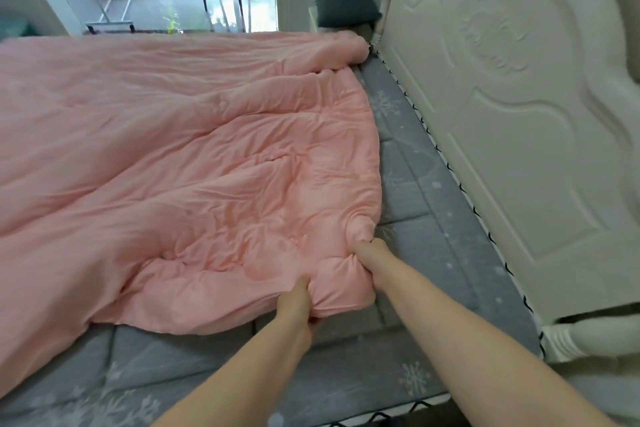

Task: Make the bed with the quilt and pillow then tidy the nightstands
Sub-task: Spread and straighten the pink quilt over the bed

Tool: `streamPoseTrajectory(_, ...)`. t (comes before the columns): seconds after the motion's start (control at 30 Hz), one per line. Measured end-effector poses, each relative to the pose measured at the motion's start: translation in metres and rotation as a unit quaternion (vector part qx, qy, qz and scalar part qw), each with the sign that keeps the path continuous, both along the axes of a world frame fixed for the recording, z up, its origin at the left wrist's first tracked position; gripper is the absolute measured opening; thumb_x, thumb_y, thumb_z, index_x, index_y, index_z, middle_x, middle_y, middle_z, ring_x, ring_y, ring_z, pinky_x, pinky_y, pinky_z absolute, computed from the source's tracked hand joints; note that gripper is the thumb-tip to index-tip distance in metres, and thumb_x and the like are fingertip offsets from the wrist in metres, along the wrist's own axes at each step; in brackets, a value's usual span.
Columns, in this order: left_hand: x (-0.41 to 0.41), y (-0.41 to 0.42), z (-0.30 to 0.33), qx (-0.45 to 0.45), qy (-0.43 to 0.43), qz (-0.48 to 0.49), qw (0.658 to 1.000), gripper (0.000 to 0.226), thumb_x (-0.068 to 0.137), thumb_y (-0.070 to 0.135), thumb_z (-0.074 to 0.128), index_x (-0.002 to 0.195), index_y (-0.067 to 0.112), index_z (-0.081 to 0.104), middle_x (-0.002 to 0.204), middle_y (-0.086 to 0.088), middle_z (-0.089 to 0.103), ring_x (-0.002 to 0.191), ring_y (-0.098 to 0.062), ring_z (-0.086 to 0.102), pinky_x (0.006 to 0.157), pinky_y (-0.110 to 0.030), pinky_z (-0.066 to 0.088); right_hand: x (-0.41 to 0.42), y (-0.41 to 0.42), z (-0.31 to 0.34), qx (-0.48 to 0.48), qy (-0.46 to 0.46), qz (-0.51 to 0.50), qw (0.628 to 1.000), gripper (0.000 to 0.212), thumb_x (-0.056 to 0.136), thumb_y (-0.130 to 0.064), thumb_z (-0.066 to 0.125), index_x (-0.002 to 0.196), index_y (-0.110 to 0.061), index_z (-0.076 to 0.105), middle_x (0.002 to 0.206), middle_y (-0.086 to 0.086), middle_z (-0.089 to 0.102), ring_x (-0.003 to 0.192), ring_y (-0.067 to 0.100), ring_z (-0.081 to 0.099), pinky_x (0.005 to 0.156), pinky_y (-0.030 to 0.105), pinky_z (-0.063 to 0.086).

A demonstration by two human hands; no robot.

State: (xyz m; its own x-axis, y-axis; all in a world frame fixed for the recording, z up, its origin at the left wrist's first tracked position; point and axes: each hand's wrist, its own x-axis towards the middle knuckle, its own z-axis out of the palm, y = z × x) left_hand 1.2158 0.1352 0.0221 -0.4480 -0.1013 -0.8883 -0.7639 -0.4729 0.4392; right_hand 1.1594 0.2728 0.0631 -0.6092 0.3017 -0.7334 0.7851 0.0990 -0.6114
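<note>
Both hands, left (298, 302) and right (372, 262), grip the pink quilt's (173, 149) bunched corner on the grey mattress (433, 218)

A pink quilt (180, 156) lies spread and wrinkled over a grey mattress (426, 204) with a snowflake print, leaving a bare strip beside the white headboard. Its near corner is bunched up. A dark grey pillow (346, 7) sits beyond the bed's far corner.
</note>
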Motion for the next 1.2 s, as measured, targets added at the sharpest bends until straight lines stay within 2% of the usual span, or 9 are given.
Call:
streamPoseTrajectory(0.1,0.007,0.007,-0.007,-0.052,0.007,0.044,0.998,0.057,0.087,0.041,0.062,0.130,0.005,0.051,0.111,-0.012,0.064,0.095,-0.030,0.064,0.082,-0.041,0.057,0.006,0.008,-0.001,0.014,-0.007,0.037,0.999,0.051,0.091,-0.022,0.050,0.138,-0.004,0.041,0.130,0.018,0.054,0.115,0.034,0.056,0.097,0.039,0.046)
streamPoseTrajectory(0.2,0.017,0.021,-0.009,-0.065,0.015,0.100,0.993,0.061,0.087,0.052,0.060,0.125,0.005,0.055,0.108,-0.012,0.066,0.092,-0.029,0.066,0.072,-0.036,0.056,0.014,0.036,0.000,0.010,-0.005,0.080,0.997,0.048,0.092,-0.026,0.047,0.136,-0.007,0.045,0.127,0.016,0.057,0.113,0.033,0.057,0.098,0.040,0.047)
streamPoseTrajectory(0.37,0.036,0.068,-0.018,-0.009,-0.028,0.162,0.986,0.089,0.066,0.076,0.060,0.129,0.014,0.052,0.116,-0.009,0.065,0.095,-0.030,0.064,0.073,-0.038,0.055,0.030,0.129,0.014,0.042,0.000,0.153,0.987,0.050,0.075,-0.016,0.052,0.124,-0.010,0.057,0.113,0.012,0.065,0.103,0.030,0.062,0.089,0.034,0.050)
streamPoseTrajectory(0.53,0.043,0.129,-0.029,-0.035,-0.049,0.199,0.978,0.091,0.060,0.068,0.072,0.132,0.019,0.045,0.122,-0.008,0.060,0.102,-0.034,0.062,0.089,-0.053,0.053,0.055,0.262,0.039,0.095,-0.017,0.145,0.985,0.039,0.081,-0.003,0.053,0.120,-0.004,0.058,0.101,0.014,0.066,0.088,0.028,0.063,0.075,0.031,0.051)
streamPoseTrajectory(0.6,0.051,0.157,-0.035,-0.041,-0.063,0.182,0.981,0.096,0.053,0.063,0.076,0.131,0.017,0.045,0.125,-0.009,0.060,0.102,-0.036,0.062,0.089,-0.054,0.053,0.066,0.303,0.043,0.129,-0.037,0.154,0.979,0.047,0.073,-0.005,0.056,0.120,-0.004,0.057,0.102,0.015,0.066,0.091,0.030,0.064,0.082,0.036,0.053)
streamPoseTrajectory(0.77,0.096,0.217,0.000,-0.026,-0.075,0.185,0.980,0.062,0.088,0.037,0.061,0.140,0.009,0.042,0.131,-0.015,0.055,0.113,-0.036,0.057,0.099,-0.050,0.048,0.088,0.345,0.036,0.189,-0.039,0.182,0.964,0.047,0.082,0.006,0.052,0.129,0.002,0.052,0.117,0.020,0.060,0.106,0.034,0.057,0.092,0.036,0.044)
streamPoseTrajectory(1.03,0.148,0.264,0.008,-0.025,-0.077,0.128,0.988,0.051,0.097,0.033,0.049,0.142,0.011,0.039,0.130,-0.013,0.053,0.104,-0.031,0.053,0.098,-0.048,0.048,0.119,0.387,0.032,0.239,-0.091,0.201,0.946,0.048,0.085,0.003,0.051,0.134,0.002,0.048,0.131,0.024,0.054,0.114,0.037,0.053,0.098,0.041,0.042)
streamPoseTrajectory(1.13,0.170,0.298,-0.005,0.008,-0.083,0.089,0.992,0.051,0.094,0.037,0.052,0.139,0.014,0.043,0.125,-0.013,0.057,0.101,-0.031,0.057,0.092,-0.046,0.053,0.144,0.422,0.032,0.267,-0.121,0.181,0.939,0.047,0.085,0.004,0.053,0.132,0.007,0.050,0.130,0.026,0.054,0.106,0.035,0.053,0.092,0.038,0.041)
streamPoseTrajectory(1.2,0.185,0.322,-0.018,0.033,-0.100,0.071,0.992,0.053,0.091,0.040,0.057,0.137,0.017,0.046,0.121,-0.012,0.060,0.099,-0.032,0.060,0.084,-0.045,0.056,0.163,0.443,0.033,0.287,-0.134,0.162,0.935,0.045,0.086,0.002,0.053,0.130,0.007,0.051,0.130,0.027,0.055,0.114,0.038,0.054,0.096,0.039,0.042)
